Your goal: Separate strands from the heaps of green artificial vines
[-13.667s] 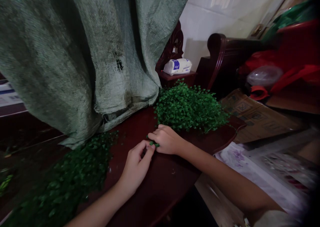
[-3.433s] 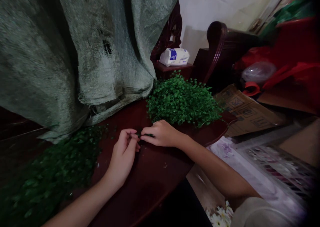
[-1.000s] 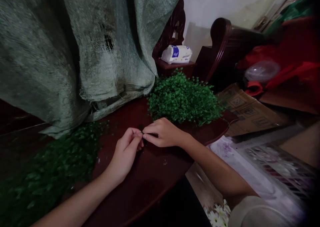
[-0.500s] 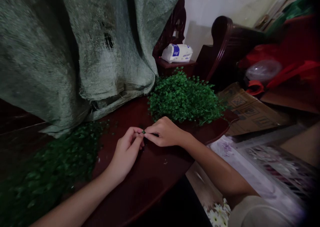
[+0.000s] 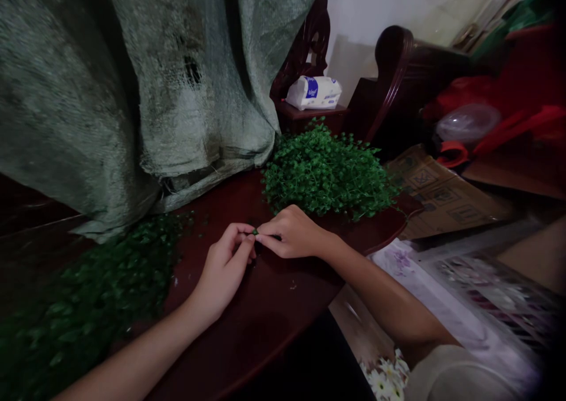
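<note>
My left hand (image 5: pixel 229 260) and my right hand (image 5: pixel 290 233) meet fingertip to fingertip over the dark red table (image 5: pixel 265 324). Between their pinched thumbs and forefingers is a small green plant piece (image 5: pixel 254 232), mostly covered by the fingers. Both hands are closed on it. Just beyond my right hand lies a bushy heap of green sprigs with small round leaves (image 5: pixel 329 171). A second pile of darker green leaves (image 5: pixel 101 289) spreads to the left of my left hand.
A large woven sack (image 5: pixel 186 112) rises at the back left. Behind the sprigs sits a tissue pack (image 5: pixel 315 92). Flattened cardboard (image 5: pixel 442 191), a grey crate (image 5: pixel 490 289) and white flowers (image 5: pixel 384 380) are beyond the table's right edge.
Almost nothing differs. Both hands keep the same pinch on the small green piece, and the view has shifted very slightly.
</note>
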